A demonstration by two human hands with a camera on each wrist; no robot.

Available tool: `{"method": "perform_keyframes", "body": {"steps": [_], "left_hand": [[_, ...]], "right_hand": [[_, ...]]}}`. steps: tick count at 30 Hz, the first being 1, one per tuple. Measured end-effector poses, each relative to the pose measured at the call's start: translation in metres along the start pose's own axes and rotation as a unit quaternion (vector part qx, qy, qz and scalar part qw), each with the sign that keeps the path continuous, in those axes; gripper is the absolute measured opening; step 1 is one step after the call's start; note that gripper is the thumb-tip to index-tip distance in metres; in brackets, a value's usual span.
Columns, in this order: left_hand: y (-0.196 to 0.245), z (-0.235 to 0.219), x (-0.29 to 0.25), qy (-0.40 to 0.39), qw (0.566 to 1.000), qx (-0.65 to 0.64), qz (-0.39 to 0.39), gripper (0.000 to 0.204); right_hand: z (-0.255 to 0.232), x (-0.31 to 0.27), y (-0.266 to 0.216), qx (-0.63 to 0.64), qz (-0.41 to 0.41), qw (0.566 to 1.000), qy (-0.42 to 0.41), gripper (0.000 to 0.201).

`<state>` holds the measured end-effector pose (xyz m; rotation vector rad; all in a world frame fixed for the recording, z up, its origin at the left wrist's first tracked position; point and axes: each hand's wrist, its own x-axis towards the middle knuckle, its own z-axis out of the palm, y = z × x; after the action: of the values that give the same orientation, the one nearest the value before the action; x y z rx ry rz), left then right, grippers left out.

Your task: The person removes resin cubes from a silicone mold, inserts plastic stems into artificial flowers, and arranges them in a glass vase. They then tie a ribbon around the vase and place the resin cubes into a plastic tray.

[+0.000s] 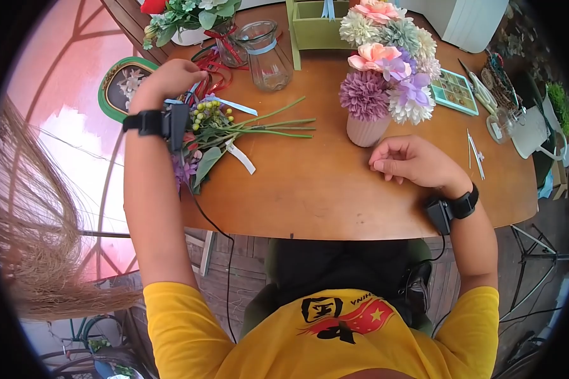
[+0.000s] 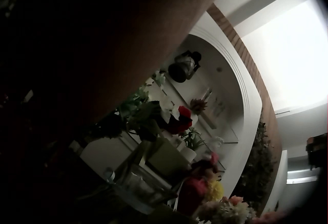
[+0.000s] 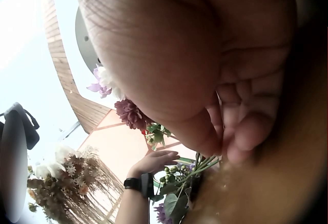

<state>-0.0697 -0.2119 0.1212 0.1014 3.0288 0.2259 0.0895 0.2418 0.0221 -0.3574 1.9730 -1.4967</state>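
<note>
My left hand (image 1: 171,79) is held over the left side of the table, its fingers loosely bent beside red ribbons (image 1: 218,79); no grip shows. Below it lies a bunch of artificial flowers with yellow-green berries (image 1: 212,115), purple blooms and green stems (image 1: 278,126) pointing right. A white ribbon (image 1: 240,156) and a light blue one (image 1: 234,106) lie by the bunch. My right hand (image 1: 417,161) is near the table's front right, loosely curled and holding nothing. In the right wrist view, the left hand (image 3: 156,161) appears above the bunch, fingers fairly straight. The left wrist view is dark.
A pink ribbed vase (image 1: 366,129) of flowers stands behind my right hand. At the back are a glass vase (image 1: 269,63) and a green wooden box (image 1: 319,28). A green oval frame (image 1: 107,95) lies left; a compartment box (image 1: 455,93) and scissors (image 1: 480,91) lie right.
</note>
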Motion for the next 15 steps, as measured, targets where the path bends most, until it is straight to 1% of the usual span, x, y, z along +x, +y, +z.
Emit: {"method": "perform_keyframes", "body": {"steps": [2,5,8,9,12,13,15], "left_hand": [[0.014,0.007,0.015,-0.077,0.996,0.020,-0.036,0.050],[0.011,0.022,0.038,-0.122,0.990,0.056,-0.043,0.050],[0.005,0.038,0.045,-0.085,0.993,0.067,-0.043,0.053],[0.001,0.037,0.047,-0.088,0.993,0.068,-0.034,0.049],[0.006,0.017,0.038,-0.060,0.992,0.112,-0.018,0.046],[0.005,0.013,0.033,0.034,0.993,0.108,-0.016,0.039],[0.013,-0.004,0.016,0.102,0.993,0.056,-0.007,0.034]], "right_hand": [[-0.001,0.000,0.001,-0.003,-0.007,1.000,-0.003,0.013],[0.000,-0.001,0.002,-0.003,-0.016,1.000,-0.009,0.016],[-0.001,-0.001,0.003,-0.005,-0.020,1.000,-0.014,0.016],[-0.001,-0.001,0.003,-0.008,-0.023,1.000,-0.017,0.016],[-0.001,-0.002,0.004,-0.020,-0.029,0.999,-0.019,0.017],[-0.001,-0.002,0.004,-0.025,-0.030,0.999,-0.019,0.017],[-0.001,-0.004,0.003,-0.031,-0.028,0.999,-0.019,0.018]]}}
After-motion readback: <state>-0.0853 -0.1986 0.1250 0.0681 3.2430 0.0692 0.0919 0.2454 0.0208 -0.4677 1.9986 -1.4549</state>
